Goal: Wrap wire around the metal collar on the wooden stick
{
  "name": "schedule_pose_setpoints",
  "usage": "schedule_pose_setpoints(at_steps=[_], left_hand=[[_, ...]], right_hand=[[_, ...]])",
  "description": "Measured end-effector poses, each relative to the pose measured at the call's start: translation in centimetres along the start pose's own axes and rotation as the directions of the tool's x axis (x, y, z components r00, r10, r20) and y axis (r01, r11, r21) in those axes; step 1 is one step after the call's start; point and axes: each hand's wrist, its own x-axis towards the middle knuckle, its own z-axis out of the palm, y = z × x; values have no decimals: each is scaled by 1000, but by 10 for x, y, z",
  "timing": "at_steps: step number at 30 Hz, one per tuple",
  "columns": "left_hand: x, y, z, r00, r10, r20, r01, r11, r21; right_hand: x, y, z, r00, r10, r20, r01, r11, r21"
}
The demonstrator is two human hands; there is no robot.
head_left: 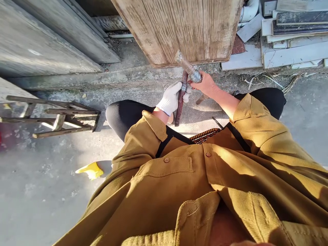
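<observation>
At far left, a wooden frame (66,112) was on the concrete floor (51,191), and a yellow piece (92,170) lay nearer the person. Farther right, the gloved left hand (168,98) had its fingers closed around a dark rod (179,108), near the wire wound about it. The rod was in front of a plank panel (188,30). Just beside it, the bare right hand (207,84) had its fingers curled around the wire-wrapped end of a thicker stick (186,64), which slanted across the rod's top. At far right were stacked boards (297,53).
</observation>
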Motion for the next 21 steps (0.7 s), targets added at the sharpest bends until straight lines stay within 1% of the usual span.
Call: schedule_pose_setpoints(at_steps=[3, 6, 9, 12, 14, 17, 19, 21], left_hand=[[1, -1, -1, 999, 33, 33, -33, 999, 9], [2, -1, -1, 997, 52, 63, -53, 998, 16], [4, -2, -2, 997, 63, 36, -64, 997, 41], [8, -4, -4, 997, 82, -1, -82, 992, 93], [11, -6, -6, 994, 106, -12, -104, 987, 122], [15, -9, -10, 985, 161, -58, -150, 976, 161], [17, -12, -13, 975, 199, -97, -175, 962, 211], [20, -14, -17, 969, 226, -98, -193, 944, 268]], right_hand=[[-8, -4, -1, 999, 33, 23, -33, 999, -13], [-15, -11, -1, 995, 101, 25, -99, 994, -54], [-16, -15, 1, 991, 136, -18, -137, 990, -45], [-16, -12, 5, 988, 147, -58, -149, 988, -35], [-17, -10, 7, 989, 140, -45, -144, 986, -82], [-22, -9, 8, 996, 89, -20, -91, 977, -195], [-25, -13, 8, 999, 45, -26, -50, 970, -238], [-26, -20, 6, 999, 24, -35, -32, 965, -260]])
